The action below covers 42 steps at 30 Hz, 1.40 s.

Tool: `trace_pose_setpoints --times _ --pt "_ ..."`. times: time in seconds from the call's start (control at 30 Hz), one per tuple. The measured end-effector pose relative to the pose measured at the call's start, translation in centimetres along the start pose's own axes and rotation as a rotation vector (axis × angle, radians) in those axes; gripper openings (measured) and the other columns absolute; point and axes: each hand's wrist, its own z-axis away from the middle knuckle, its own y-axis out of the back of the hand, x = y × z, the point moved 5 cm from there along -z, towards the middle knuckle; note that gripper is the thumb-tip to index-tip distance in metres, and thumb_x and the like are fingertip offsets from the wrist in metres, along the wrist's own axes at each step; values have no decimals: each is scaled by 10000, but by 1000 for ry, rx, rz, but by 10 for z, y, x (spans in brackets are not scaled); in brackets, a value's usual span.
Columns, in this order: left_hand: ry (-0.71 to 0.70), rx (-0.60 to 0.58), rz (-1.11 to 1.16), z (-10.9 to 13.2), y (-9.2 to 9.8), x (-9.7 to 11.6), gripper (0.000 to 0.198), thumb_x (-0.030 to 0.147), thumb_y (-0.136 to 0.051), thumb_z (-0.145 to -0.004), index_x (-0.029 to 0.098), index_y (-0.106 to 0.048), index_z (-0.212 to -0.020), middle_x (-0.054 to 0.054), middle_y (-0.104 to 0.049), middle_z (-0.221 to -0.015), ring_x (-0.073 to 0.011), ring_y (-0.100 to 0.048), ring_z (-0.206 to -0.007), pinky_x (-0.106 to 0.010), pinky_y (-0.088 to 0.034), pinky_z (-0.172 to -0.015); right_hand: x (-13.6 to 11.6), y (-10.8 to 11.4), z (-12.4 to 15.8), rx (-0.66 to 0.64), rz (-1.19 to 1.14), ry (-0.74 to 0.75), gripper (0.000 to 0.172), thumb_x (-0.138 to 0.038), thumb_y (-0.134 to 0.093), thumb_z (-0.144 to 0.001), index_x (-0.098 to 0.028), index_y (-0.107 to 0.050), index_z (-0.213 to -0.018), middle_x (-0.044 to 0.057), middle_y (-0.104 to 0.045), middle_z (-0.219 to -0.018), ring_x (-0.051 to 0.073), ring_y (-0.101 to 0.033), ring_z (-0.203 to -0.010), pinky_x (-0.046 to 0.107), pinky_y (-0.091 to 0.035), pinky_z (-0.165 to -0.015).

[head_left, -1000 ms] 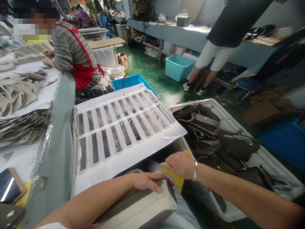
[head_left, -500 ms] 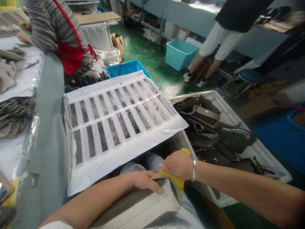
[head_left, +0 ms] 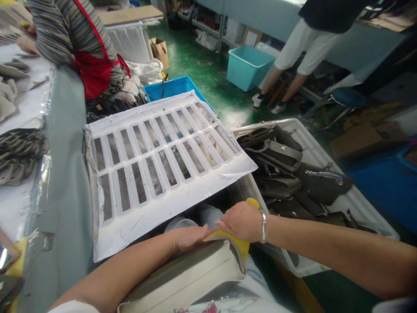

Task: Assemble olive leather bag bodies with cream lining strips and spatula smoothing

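Across my lap lies a bag body (head_left: 185, 280), pale inside the fold and grey-brown outside, with its end facing right. My right hand (head_left: 243, 221), wearing a silver bangle, is closed on a yellow piece (head_left: 243, 247). The piece curves over the end of the bag body, and a rounded yellow tip sticks out above my knuckles. My left hand (head_left: 192, 238) rests at the bag body's far upper edge, fingers stretched toward my right hand and thumb raised; its fingertips are partly hidden.
Ahead stands a white slotted rack (head_left: 169, 169). At right, a white crate (head_left: 368, 217) holds several dark bags (head_left: 283, 156). A worktable (head_left: 65, 174) runs along the left, where a person in a red apron (head_left: 94, 74) works. Another person (head_left: 306, 48) stands beyond a turquoise bin (head_left: 247, 69).
My left thumb has lifted off the pale edge of the bag body, and the hand has moved slightly up and back. My right hand keeps its hold on the yellow piece.
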Motion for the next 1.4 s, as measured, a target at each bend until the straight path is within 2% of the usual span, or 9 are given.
trace_pose_setpoints --times 0.07,0.17,0.4,0.53,0.7,0.9,1.1,1.23,1.4 --pt "111 102 -70 2 6 -8 803 708 -63 -816 173 -511 -1213 -82 -609 -1124 -235 -554 -1046 -368 -393 -950 -1 1 -1 -1 15 27 514 -399 -260 -946 -163 -661 -727 67 -667 -698 172 -602 -618 264 -326 -529" --pt "195 179 -199 6 12 -11 795 747 -205 -787 125 -604 -1079 -110 -618 -1106 -274 -530 -1072 -383 -357 -981 -2 2 -3 6 34 48 502 -391 -273 -940 -167 -665 -719 58 -670 -694 176 -606 -622 271 -302 -512" --pt "-11 98 -253 6 -1 16 699 666 -220 -849 136 -540 -1175 -76 -538 -1247 -220 -481 -1145 -323 -318 -1029 -4 -2 2 54 4 74 523 -385 -272 -943 -173 -677 -689 50 -661 -649 169 -578 -569 282 -271 -498" --pt "-30 53 -276 3 -5 19 625 602 -208 -888 150 -538 -1166 -62 -519 -1270 -203 -449 -1183 -316 -248 -1079 -4 -6 6 113 -23 90 521 -387 -280 -939 -156 -662 -670 60 -650 -622 165 -553 -536 306 -244 -499" --pt "-88 2 -289 3 -7 20 554 504 -202 -929 115 -532 -1145 -79 -535 -1214 -183 -477 -1115 -288 -250 -1076 -4 -10 8 61 -75 93 490 -379 -289 -940 -152 -657 -709 67 -653 -654 171 -561 -566 296 -239 -516" --pt "-36 -14 -330 4 -7 21 555 498 -207 -929 99 -499 -1181 -88 -558 -1131 -204 -503 -1063 -303 -342 -1013 -5 -15 11 40 -72 96 495 -370 -275 -944 -154 -650 -705 76 -637 -641 183 -546 -552 320 -229 -505" --pt "8 -32 -368 4 -9 26 516 441 -212 -942 96 -457 -1237 -94 -552 -1155 -202 -511 -1073 -294 -354 -1001 -4 -18 12 46 -90 96 533 -389 -253 -942 -148 -656 -690 99 -633 -629 194 -528 -529 345 -225 -496" --pt "-64 -45 -358 3 -13 35 428 362 -242 -950 138 -425 -1266 -84 -516 -1218 -175 -476 -1132 -279 -314 -1036 -6 -22 17 53 -85 80 542 -399 -234 -942 -156 -653 -700 91 -633 -635 195 -540 -541 340 -233 -500" --pt "-102 -18 -433 -1 -15 44 339 306 -341 -928 137 -473 -1191 -92 -506 -1195 -157 -469 -1118 -267 -324 -1021 -10 -24 24 -1 -101 40 491 -373 -243 -951 -189 -663 -776 60 -660 -698 188 -574 -603 303 -296 -527"
